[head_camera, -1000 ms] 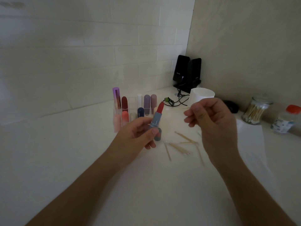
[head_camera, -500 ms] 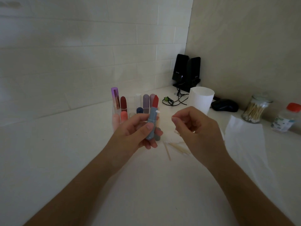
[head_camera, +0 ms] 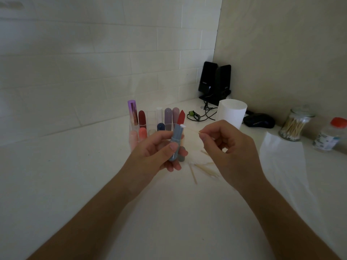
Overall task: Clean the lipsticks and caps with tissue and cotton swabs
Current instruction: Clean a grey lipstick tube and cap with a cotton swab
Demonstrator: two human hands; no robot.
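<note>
Both hands are raised over the white table (head_camera: 75, 184). Left hand (head_camera: 157, 152) has fingers and thumb wrapped round one blue-grey lipstick (head_camera: 175, 140), held upright with its red stick wound out. Right hand (head_camera: 231, 147) pinches one cotton swab (head_camera: 190, 129) between thumb and forefinger, the other fingers curled. The swab's white tip touches the tube's rim at the foot of the red stick. Under the right hand lie loose swabs (head_camera: 204, 168), at least four. Right of that hand lies one tissue sheet (head_camera: 281, 160). Beyond the left hand a clear rack (head_camera: 151, 118) holds nine lipsticks that can be counted. Beyond the right hand are one white cup (head_camera: 231, 113), one black mouse (head_camera: 260, 120), one jar of swabs (head_camera: 294, 124) and one red-capped bottle (head_camera: 330, 136). Two black speakers (head_camera: 214, 81) stand farthest back.
</note>
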